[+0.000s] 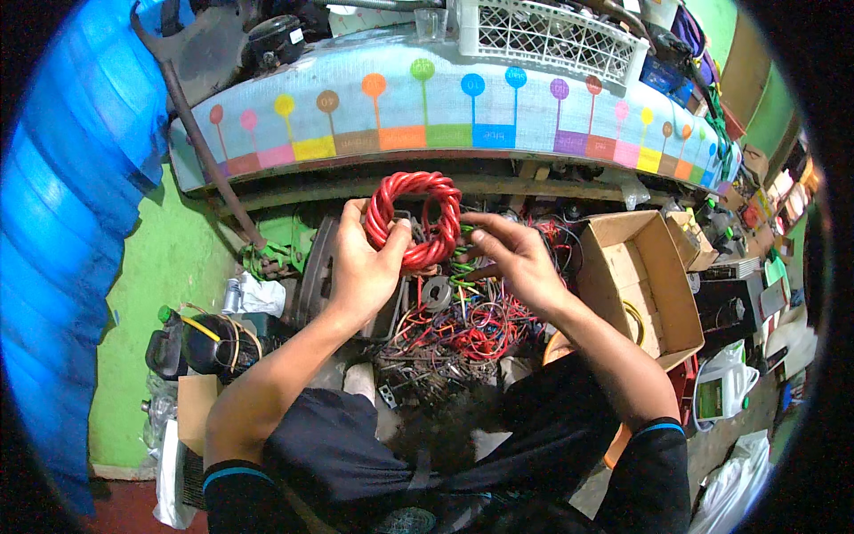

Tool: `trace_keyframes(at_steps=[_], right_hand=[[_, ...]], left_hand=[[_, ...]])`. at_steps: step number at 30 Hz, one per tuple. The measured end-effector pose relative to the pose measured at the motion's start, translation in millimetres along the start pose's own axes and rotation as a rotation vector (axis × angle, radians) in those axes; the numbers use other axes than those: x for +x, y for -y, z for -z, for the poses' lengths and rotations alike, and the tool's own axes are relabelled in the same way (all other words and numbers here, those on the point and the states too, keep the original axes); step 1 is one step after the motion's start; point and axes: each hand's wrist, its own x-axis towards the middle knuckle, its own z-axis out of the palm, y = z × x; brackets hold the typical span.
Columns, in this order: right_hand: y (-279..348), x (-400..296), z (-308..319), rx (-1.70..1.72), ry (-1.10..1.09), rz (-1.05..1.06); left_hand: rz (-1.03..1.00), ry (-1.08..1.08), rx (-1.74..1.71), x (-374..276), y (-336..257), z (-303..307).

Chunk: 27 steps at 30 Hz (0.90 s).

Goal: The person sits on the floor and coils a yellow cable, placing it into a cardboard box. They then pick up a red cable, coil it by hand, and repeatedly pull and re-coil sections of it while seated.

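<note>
A coil of thick red wire (440, 248), twisted into a ring, is held up in my left hand (365, 263). My left thumb presses on the ring's near left side, and the other fingers go behind it. Just right of the coil is my right hand (524, 263), fingers apart and holding nothing. Whether its index fingertip touches the ring I cannot tell. Below both hands lies a tangled heap of coloured wires (477, 327). Green coiled wire (462, 270) shows between the hands, and a round grey metal part (437, 294) sits beside it.
An open cardboard box (600, 267) on the right holds a yellow wire coil (634, 320). Ahead runs a bench under a printed cloth (447, 100), bearing a white plastic crate (554, 40). A long metal bar (207, 153) leans against it at left.
</note>
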Motion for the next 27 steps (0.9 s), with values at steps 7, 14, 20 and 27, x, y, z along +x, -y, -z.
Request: trace_keyframes(at_steps=[7,14,20,27], right_hand=[[-3.7,-0.5,-3.0,0.104,-0.006,-0.138],[3.2,0.3,0.4,0.642,0.122,-0.202],[14.6,-8.2,-11.0,0.762,0.162,-0.248],[0.5,-4.8,-19.6,0.042,0.007,-0.078]], left_hand=[[-0.066,0.192,0.139,-4.4,-7.5,-5.3],[0.027,0.207,0.15,-13.7,-10.5,-11.0],[0.045,0.145,0.271,-14.1,-13.7,-14.5],[-0.193,0.134,0.316,-13.6,7.0,-13.9]])
